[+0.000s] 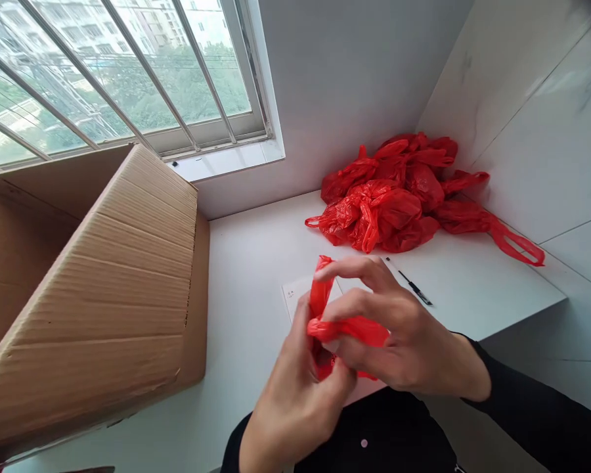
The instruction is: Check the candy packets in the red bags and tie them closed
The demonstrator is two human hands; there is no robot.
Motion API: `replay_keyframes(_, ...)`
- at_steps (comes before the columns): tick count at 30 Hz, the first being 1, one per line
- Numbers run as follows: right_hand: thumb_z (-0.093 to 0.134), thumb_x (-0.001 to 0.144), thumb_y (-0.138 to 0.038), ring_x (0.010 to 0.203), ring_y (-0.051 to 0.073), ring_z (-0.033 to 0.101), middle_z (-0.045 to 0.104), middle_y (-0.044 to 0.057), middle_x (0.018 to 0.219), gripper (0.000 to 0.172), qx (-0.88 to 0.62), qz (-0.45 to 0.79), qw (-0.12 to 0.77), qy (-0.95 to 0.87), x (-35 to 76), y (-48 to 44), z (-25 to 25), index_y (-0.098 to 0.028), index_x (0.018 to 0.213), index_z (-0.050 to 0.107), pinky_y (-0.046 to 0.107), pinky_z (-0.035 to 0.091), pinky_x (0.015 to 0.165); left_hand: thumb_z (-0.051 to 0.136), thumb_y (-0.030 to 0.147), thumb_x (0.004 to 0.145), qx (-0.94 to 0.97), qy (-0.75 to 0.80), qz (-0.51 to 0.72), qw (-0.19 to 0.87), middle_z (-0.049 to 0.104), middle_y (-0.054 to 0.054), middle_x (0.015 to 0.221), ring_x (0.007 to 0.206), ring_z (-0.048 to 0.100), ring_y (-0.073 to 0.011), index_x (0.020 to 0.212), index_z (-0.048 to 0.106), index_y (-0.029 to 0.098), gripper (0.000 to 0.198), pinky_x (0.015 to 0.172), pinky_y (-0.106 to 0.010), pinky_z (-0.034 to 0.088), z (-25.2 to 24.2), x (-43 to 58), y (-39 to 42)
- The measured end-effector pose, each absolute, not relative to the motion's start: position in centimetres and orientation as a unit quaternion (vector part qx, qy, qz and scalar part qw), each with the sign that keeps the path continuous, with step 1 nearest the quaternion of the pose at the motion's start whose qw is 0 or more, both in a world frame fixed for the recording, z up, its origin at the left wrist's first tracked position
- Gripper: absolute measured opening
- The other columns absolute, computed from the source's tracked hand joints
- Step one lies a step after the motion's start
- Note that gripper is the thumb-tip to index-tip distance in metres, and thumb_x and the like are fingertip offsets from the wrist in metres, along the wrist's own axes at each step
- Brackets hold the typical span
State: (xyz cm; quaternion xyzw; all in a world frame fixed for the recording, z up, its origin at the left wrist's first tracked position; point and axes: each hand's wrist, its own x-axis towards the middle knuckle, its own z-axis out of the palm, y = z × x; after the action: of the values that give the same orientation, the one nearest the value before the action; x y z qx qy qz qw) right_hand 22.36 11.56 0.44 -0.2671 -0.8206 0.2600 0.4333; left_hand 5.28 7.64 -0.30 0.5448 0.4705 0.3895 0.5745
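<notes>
Red plastic bag point(367, 330), thin, glossy and crumpled, is held between a person's two bare hands above the near edge of a smooth white worktop point(243, 269). The left hand point(298, 404) grasps it from below, thumb and fingers closed around the gathered film. The right hand point(398, 322) pinches it between thumb and bent fingers, its index finger arched near a narrow strip that stands upright. A twisted, rope-like roll of the film runs across between the hands. Both wrists come out of black sleeves point(526, 401).

Behind the hands, against the wall, lies a loose heap of red bags point(389, 200), wrinkled and shiny, with several looped handles sticking out; one long loop stretches to the right along the tiled wall point(546, 138), which is pale with grey marbling. Near the right hand lies a slim pen point(414, 287) with a clear and black barrel. A flat white sheet point(290, 299) with small dark marks is partly hidden behind the hands. To the left stands a large open box point(123, 282) of brown cardboard, its surface creased in parallel ridges, below a window point(177, 85) with straight metal bars.
</notes>
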Motion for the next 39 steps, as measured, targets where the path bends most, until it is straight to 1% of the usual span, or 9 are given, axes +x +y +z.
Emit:
replay_keyframes(2,0.069,0.092,-0.029,0.138,0.029,0.043,0.053,0.009,0.141,0.012,-0.280,0.240,0.404,-0.837,22.2,11.9,0.4,-0.026,0.104,0.070,0.050,0.036,0.117,0.063,0.027,0.091,0.562,0.444,0.379,0.586,0.062,-0.004,0.095,0.082,0.057,-0.0157,0.102,0.064,0.023,0.012,0.072,-0.027,0.053,-0.4,5.5,7.6)
replay_keyframes(4,0.067,0.093,-0.042,0.143,0.030,0.037,0.047,0.008,0.149,0.027,-0.294,0.259,0.393,-0.832,22.3,12.2,0.1,-0.029,0.117,0.068,0.052,0.032,0.120,0.059,0.037,0.095,0.533,0.435,0.396,0.608,0.057,-0.002,0.076,0.068,0.051,-0.0133,0.083,0.063,0.020,0.021,0.061,-0.025,0.048,-0.7,5.5,7.7)
replay_keyframes(6,0.064,0.095,-0.045,0.138,0.029,0.044,0.052,0.008,0.144,0.039,-0.325,0.289,0.390,-0.812,22.5,12.5,-0.3,-0.030,0.131,0.061,0.051,0.038,0.116,0.056,0.047,0.096,0.473,0.457,0.424,0.622,0.048,0.001,0.062,0.056,0.041,-0.0106,0.072,0.057,0.020,0.037,0.053,-0.024,0.041,-1.2,5.2,8.0)
replay_keyframes(9,0.061,0.098,-0.035,0.110,0.022,0.062,0.069,0.004,0.114,0.024,-0.380,0.345,0.394,-0.762,22.8,12.8,-0.6,-0.028,0.121,0.064,0.041,0.051,0.098,0.053,0.051,0.097,0.397,0.485,0.436,0.646,0.046,0.002,0.058,0.054,0.043,-0.0101,0.067,0.052,0.019,0.044,0.055,-0.024,0.041,-2.1,4.8,8.5)
replay_keyframes(15,0.067,0.094,-0.032,0.092,0.016,0.063,0.071,-0.001,0.098,0.011,-0.341,0.403,0.417,-0.740,22.8,12.2,-0.8,-0.026,0.104,0.066,0.032,0.051,0.089,0.059,0.038,0.097,0.330,0.408,0.446,0.725,0.064,-0.003,0.086,0.074,0.057,-0.0117,0.097,0.063,0.022,0.017,0.068,-0.023,0.047,-2.6,4.1,9.5)
replay_keyframes(20,0.046,0.104,-0.048,0.123,0.022,0.054,0.062,0.006,0.132,0.042,-0.309,0.475,0.368,-0.737,22.9,13.2,-2.7,-0.029,0.140,0.051,0.040,0.043,0.105,0.076,0.030,0.084,0.414,0.446,0.394,0.689,0.060,0.001,0.076,0.069,0.052,-0.0095,0.087,0.060,0.020,0.019,0.065,-0.020,0.043,-2.3,2.9,9.4)
replay_keyframes(25,0.034,0.105,-0.056,0.068,0.014,0.054,0.058,-0.003,0.077,0.047,-0.332,0.591,0.278,-0.680,22.5,14.2,-4.4,-0.027,0.136,0.055,0.031,0.047,0.072,0.067,0.020,0.088,0.559,0.521,0.383,0.519,0.061,0.002,0.082,0.069,0.054,-0.0105,0.092,0.061,0.023,0.007,0.062,-0.021,0.044,-3.1,2.6,9.3)
replay_keyframes(31,0.041,0.105,-0.043,0.057,0.012,0.039,0.043,-0.005,0.066,0.034,-0.358,0.629,0.250,-0.643,22.2,14.6,-6.2,-0.029,0.129,0.060,0.026,0.036,0.056,0.053,-0.005,0.082,0.709,0.509,0.458,0.168,0.071,-0.003,0.104,0.093,0.068,-0.0173,0.111,0.069,0.027,0.045,0.079,-0.026,0.054,-6.7,3.1,8.9)
replay_keyframes(39,0.060,0.096,-0.037,0.082,0.015,0.060,0.066,0.000,0.090,0.019,-0.337,0.634,0.275,-0.639,22.4,15.0,-7.0,-0.020,0.101,0.066,0.028,0.048,0.077,0.053,0.006,0.095,0.761,0.489,0.401,0.145,0.056,-0.008,0.147,0.130,0.057,-0.0250,0.150,0.045,0.037,0.064,0.100,-0.036,0.054,-8.8,2.5,8.3)
